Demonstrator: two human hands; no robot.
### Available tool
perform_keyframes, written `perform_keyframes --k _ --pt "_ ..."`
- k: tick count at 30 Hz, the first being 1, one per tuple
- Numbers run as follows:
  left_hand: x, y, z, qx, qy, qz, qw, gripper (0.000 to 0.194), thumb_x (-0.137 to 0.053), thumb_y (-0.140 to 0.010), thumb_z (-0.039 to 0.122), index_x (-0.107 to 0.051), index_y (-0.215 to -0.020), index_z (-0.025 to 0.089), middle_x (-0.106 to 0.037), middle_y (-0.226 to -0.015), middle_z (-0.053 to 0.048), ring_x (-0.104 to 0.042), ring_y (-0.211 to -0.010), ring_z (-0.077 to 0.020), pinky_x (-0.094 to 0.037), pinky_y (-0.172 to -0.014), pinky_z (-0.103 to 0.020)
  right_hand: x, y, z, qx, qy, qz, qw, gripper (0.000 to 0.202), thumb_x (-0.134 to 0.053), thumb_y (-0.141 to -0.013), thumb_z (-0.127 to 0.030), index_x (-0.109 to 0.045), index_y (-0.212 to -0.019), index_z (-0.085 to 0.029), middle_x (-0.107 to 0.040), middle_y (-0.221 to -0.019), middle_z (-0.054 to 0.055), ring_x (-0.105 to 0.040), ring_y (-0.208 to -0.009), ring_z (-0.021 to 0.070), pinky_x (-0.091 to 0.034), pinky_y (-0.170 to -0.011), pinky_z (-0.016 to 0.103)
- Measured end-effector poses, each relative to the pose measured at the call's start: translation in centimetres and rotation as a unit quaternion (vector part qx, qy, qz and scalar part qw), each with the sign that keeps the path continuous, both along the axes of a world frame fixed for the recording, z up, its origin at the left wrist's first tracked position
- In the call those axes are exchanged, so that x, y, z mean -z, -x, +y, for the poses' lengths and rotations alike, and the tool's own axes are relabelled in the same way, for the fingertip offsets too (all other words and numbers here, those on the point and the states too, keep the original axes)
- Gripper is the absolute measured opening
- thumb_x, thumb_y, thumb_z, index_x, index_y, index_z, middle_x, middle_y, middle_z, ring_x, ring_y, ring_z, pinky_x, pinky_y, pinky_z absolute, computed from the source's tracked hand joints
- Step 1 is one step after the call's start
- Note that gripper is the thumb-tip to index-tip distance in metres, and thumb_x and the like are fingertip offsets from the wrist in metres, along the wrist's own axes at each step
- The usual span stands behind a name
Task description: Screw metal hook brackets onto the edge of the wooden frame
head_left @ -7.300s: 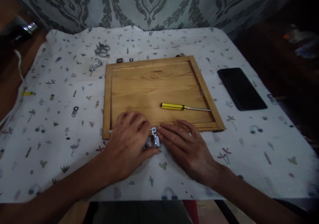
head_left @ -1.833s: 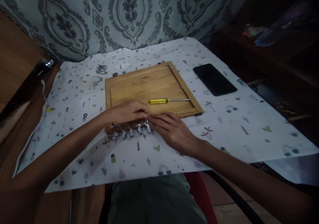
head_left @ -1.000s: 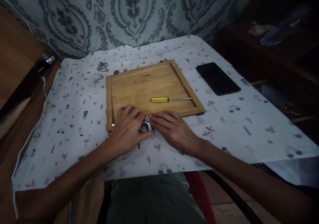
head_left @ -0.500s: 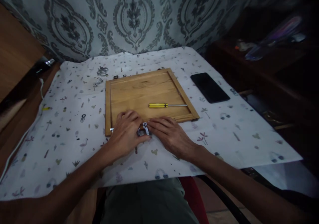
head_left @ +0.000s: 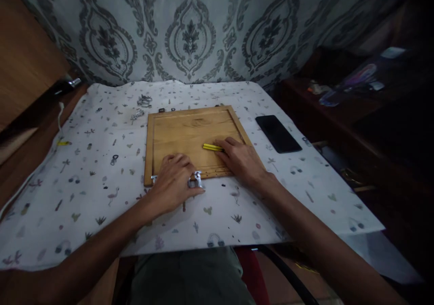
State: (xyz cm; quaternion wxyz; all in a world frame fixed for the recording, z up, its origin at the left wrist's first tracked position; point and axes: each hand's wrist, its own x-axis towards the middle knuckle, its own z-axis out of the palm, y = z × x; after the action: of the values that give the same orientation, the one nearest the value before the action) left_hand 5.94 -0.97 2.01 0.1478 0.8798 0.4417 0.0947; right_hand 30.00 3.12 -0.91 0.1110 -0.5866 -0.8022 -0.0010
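A framed wooden panel (head_left: 190, 135) lies flat on the patterned tablecloth. At its near edge my left hand (head_left: 174, 176) is closed around a small silver metal hinge (head_left: 197, 176), keeping it against the frame; part of the hinge is behind my fingers. My right hand (head_left: 242, 160) rests over the right side of the panel, fingers closed on a screwdriver. Its yellow-and-black handle (head_left: 212, 147) sticks out to the left of the fingertips, and my hand covers the shaft.
Right of the panel lies a black smartphone (head_left: 278, 133). Loose silver metal pieces (head_left: 144, 100) sit behind the panel's left corner. A white cable (head_left: 32, 174) runs along the table's left edge. A clear plastic bottle (head_left: 349, 84) lies on dark furniture at the right.
My right hand has left the hinge and moved up and right onto the screwdriver. My left hand stays at the hinge. The view has tilted up slightly.
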Motion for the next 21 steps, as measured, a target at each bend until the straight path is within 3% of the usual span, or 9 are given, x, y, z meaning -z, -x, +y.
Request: perform_keyframes --k 6,8,9,11,13,15,17,21 --pt "-0.3 -0.2 0.2 -0.009 0.017 0.028 0.999 0.041 -0.090 -0.081 0.049 -0.072 -0.096 0.015 -0.069 -0.106 -0.007 -0.059 -0.112 -0.0292 -0.042 -0.101 -0.046 -0.7 0.2 0.8 0.015 0.015 0.025 0.999 0.020 -0.056 -0.101 -0.024 -0.071 -0.110 -0.016 -0.073 -0.106 0.015 -0.071 -0.092 0.0283 -0.048 -0.069 0.035" --pt "-0.1 -0.1 0.2 -0.007 0.011 0.026 1.000 0.043 -0.089 -0.081 0.050 -0.072 -0.095 0.014 -0.069 -0.106 -0.007 -0.059 -0.112 -0.0291 -0.042 -0.101 -0.045 -1.3 0.6 0.2 0.014 -0.011 0.110 0.994 0.016 -0.055 -0.102 -0.029 -0.065 -0.110 -0.019 -0.071 -0.104 0.011 -0.070 -0.084 0.0233 -0.050 -0.066 0.033" --pt "0.0 -0.1 0.2 -0.005 0.007 0.023 1.000 0.043 -0.089 -0.081 0.051 -0.072 -0.095 0.015 -0.069 -0.106 -0.007 -0.059 -0.112 -0.0290 -0.042 -0.101 -0.045 -1.7 0.9 -0.2 0.011 -0.034 0.216 0.976 0.015 -0.057 -0.103 -0.034 -0.062 -0.107 -0.021 -0.070 -0.098 0.007 -0.067 -0.073 0.0193 -0.049 -0.060 0.031" --pt "0.1 0.0 0.2 -0.001 0.003 0.021 1.000 0.043 -0.089 -0.081 0.051 -0.073 -0.097 0.015 -0.069 -0.106 -0.006 -0.059 -0.112 -0.0290 -0.042 -0.101 -0.045 -2.4 2.0 -1.1 -0.024 -0.048 0.444 0.894 0.024 -0.060 -0.102 -0.048 -0.055 -0.101 -0.025 -0.064 -0.090 0.000 -0.057 -0.053 0.0116 -0.044 -0.047 0.027" --pt "0.2 0.0 0.2 0.000 -0.001 0.023 1.000 0.043 -0.089 -0.082 0.051 -0.073 -0.098 0.015 -0.069 -0.106 -0.007 -0.060 -0.112 -0.0295 -0.043 -0.101 -0.045 -2.7 3.2 -1.9 -0.048 -0.065 0.556 0.828 0.035 -0.071 -0.095 -0.055 -0.052 -0.096 -0.026 -0.059 -0.081 -0.005 -0.055 -0.049 0.0087 -0.044 -0.044 0.024" --pt "0.3 0.0 0.1 0.000 -0.004 0.026 1.000 0.043 -0.088 -0.082 0.051 -0.073 -0.098 0.015 -0.069 -0.105 -0.007 -0.060 -0.112 -0.0301 -0.043 -0.100 -0.046 -2.6 4.4 -2.6 -0.053 -0.089 0.606 0.789 0.041 -0.076 -0.090 -0.057 -0.050 -0.094 -0.026 -0.060 -0.076 -0.007 -0.058 -0.050 0.0085 -0.048 -0.046 0.023" --pt "0.3 0.0 0.1 0.002 -0.004 0.027 1.000 0.042 -0.088 -0.083 0.051 -0.074 -0.099 0.015 -0.069 -0.106 -0.008 -0.060 -0.113 -0.0304 -0.043 -0.100 -0.046 -2.0 5.1 -3.0 -0.050 -0.100 0.630 0.769 0.042 -0.078 -0.089 -0.057 -0.050 -0.091 -0.026 -0.059 -0.074 -0.007 -0.060 -0.050 0.0083 -0.050 -0.047 0.022" --pt "0.1 0.0 0.2 0.004 0.000 0.030 1.000 0.043 -0.087 -0.084 0.051 -0.074 -0.104 0.015 -0.069 -0.108 -0.008 -0.059 -0.115 -0.0310 -0.042 -0.102 -0.047 -0.8 5.5 -3.6 -0.049 -0.107 0.633 0.765 0.038 -0.078 -0.091 -0.052 -0.051 -0.092 -0.026 -0.061 -0.077 -0.006 -0.064 -0.055 0.0094 -0.055 -0.050 0.023"
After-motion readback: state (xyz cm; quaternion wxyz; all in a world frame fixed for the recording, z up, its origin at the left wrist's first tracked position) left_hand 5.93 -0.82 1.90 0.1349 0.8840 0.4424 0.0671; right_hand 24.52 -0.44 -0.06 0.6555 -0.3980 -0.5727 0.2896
